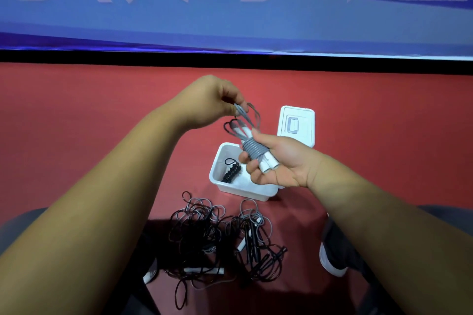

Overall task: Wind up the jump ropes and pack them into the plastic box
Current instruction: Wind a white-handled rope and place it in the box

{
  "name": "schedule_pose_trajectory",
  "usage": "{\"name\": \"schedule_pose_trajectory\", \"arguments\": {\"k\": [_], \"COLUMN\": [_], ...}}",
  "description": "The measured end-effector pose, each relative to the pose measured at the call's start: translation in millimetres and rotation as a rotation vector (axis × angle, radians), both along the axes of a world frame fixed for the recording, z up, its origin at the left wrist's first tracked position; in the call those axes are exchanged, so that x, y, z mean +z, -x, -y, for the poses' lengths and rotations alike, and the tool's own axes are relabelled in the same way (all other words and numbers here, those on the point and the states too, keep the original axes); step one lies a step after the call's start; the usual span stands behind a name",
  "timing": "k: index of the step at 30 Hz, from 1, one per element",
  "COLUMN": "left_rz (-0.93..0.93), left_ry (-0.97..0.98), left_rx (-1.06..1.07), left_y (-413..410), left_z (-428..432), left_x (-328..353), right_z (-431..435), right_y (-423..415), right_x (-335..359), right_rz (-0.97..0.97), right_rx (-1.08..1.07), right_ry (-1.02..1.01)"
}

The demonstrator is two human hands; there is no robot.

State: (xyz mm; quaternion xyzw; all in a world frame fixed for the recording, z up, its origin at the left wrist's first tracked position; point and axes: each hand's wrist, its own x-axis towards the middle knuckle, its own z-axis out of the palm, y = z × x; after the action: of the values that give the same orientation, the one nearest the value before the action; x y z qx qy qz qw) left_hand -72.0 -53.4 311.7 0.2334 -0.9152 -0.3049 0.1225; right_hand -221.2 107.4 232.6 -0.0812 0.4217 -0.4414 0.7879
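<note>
A blue banner (230, 15) with large pale lettering stands behind a red floor (76, 110). Two bare forearms reach forward above the floor. Near the person's feet lies a tangled pile of jump ropes (220, 235), black and grey cords with white handles. Beyond it sits an open white plastic box (217, 183), its lid (297, 125) lying just behind. The right hand (279, 163), fingers curled, grips a grey jump rope (252, 149) coiled round its white handles, above the box. The left hand (207, 102) pinches that rope's loose end. A wound black rope (232, 172) lies inside the box.
</note>
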Motion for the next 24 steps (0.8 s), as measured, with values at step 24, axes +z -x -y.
{"name": "schedule_pose_trajectory", "arguments": {"k": [24], "left_rz": [-0.094], "left_ry": [-0.85], "left_rx": [-0.034], "left_y": [-4], "left_z": [-9], "left_x": [-45], "right_z": [10], "right_y": [23], "right_x": [9], "right_rz": [-0.115], "right_rx": [-0.392], "right_ry": [-0.013]}}
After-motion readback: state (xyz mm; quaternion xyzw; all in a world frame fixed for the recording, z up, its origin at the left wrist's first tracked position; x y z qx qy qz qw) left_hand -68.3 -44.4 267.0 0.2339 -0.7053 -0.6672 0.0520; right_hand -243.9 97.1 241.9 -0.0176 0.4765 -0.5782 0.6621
